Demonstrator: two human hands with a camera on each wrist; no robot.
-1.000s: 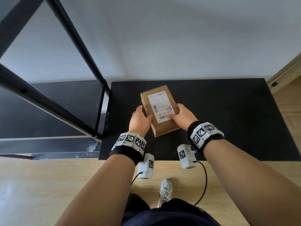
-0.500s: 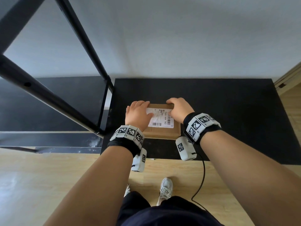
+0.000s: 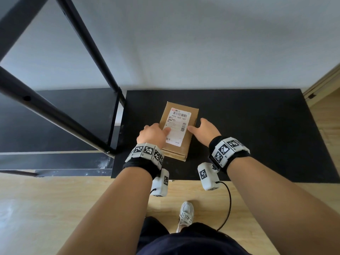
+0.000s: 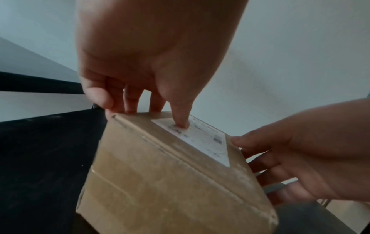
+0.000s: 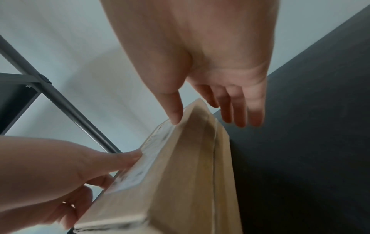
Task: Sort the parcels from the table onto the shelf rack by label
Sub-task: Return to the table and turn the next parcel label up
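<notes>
A brown cardboard parcel [image 3: 193, 116] lies lengthwise on the black table [image 3: 257, 135], its white label [image 3: 177, 126] facing up with the barcode at the far end. My left hand [image 3: 156, 131] grips its left edge. The thumb [image 4: 180, 121] presses on the label and the fingers curl over the side. My right hand [image 3: 200, 127] is at the right edge, its thumb [image 5: 175, 117] touching the parcel top [image 5: 180, 182]. Its fingers [image 5: 240, 114] hang straight beside the right side. I cannot tell whether the parcel is off the table.
The black metal shelf rack [image 3: 114, 126] stands directly left of the table, with a dark shelf board [image 3: 73, 116] at about table height. A grey wall runs behind both. Wooden floor [image 3: 55, 208] and my shoe [image 3: 185, 214] are below the table's near edge.
The parcel has been turned from crosswise to lengthwise, with the barcode now at the far end. Both hands shifted from its far edge to its left and right sides.
</notes>
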